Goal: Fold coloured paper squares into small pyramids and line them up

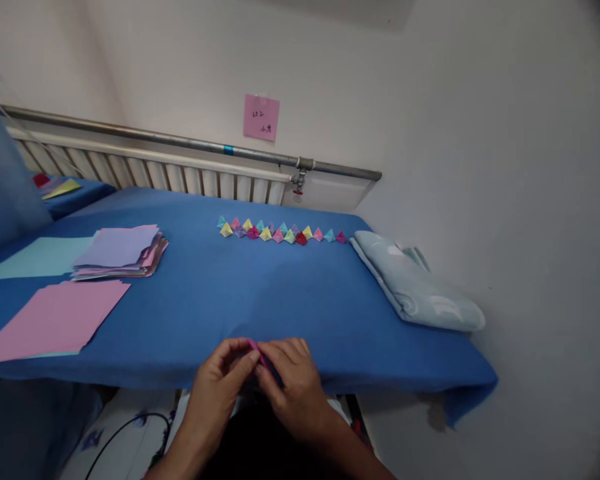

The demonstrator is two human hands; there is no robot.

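Observation:
A small folded piece of magenta paper (258,351) is held between my two hands, just above the front edge of the blue-covered surface. My left hand (223,373) pinches its left side between thumb and fingers. On the other side, my right hand (293,377) grips it with thumb and curled fingers. Most of the paper is covered by the fingers, so its full shape is hidden. Farther back, two rows of small folded paper pieces (279,236) in several colours stand on the blue cloth (220,287).
At the left lie pink sheets (55,317), light blue sheets (40,257) and a stack of coloured squares (117,248). A folded pale blanket (420,287) rests at the right by the wall. Behind run a radiator (180,179) and a metal pipe (155,135); a pink note (261,118) hangs above.

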